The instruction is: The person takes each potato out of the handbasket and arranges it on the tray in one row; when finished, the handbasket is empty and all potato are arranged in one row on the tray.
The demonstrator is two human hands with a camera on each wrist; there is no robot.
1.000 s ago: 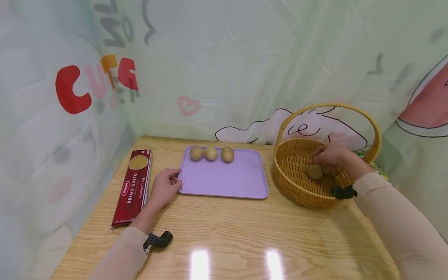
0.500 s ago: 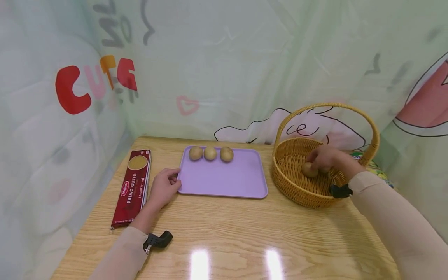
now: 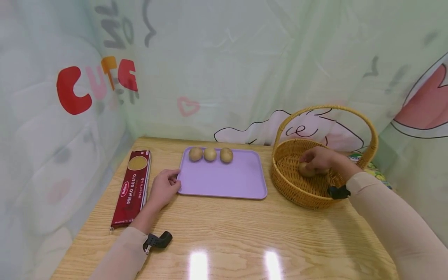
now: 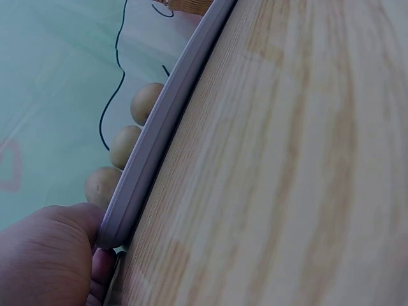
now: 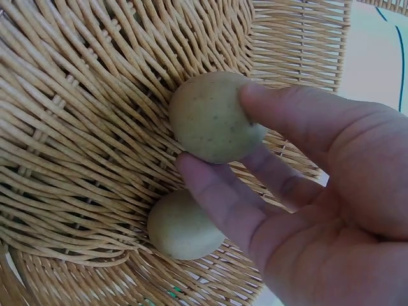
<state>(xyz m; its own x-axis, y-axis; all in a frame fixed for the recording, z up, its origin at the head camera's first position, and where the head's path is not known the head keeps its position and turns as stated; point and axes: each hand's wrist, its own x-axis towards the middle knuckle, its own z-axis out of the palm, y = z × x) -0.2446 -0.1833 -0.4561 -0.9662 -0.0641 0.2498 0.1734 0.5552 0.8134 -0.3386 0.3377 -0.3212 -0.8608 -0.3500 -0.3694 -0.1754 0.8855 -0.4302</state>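
Inside the wicker basket (image 3: 292,186), my right hand (image 3: 320,158) pinches a potato (image 5: 211,118) between thumb and fingers. A second potato (image 5: 182,228) lies on the basket floor, partly behind those fingers in the right wrist view. My left hand (image 3: 164,188) holds the left edge of a lilac tray (image 3: 224,179), thumb at the rim and fingers low beside the table in the left wrist view. Along the tray's back edge sit three potatoes in a row: left (image 3: 195,154), middle (image 3: 210,154) and right (image 3: 226,155).
A red spaghetti box (image 3: 132,188) lies left of the left forearm. The basket's tall handle (image 3: 329,107) arches above the right hand. Behind the basket, a colourful package (image 3: 372,171) shows partly. A printed curtain (image 3: 210,77) hangs behind the wooden table (image 3: 231,229).
Within the basket, my right hand has moved a little left and taken hold of a potato, which has shifted slightly left too. The left hand and tray stay put.
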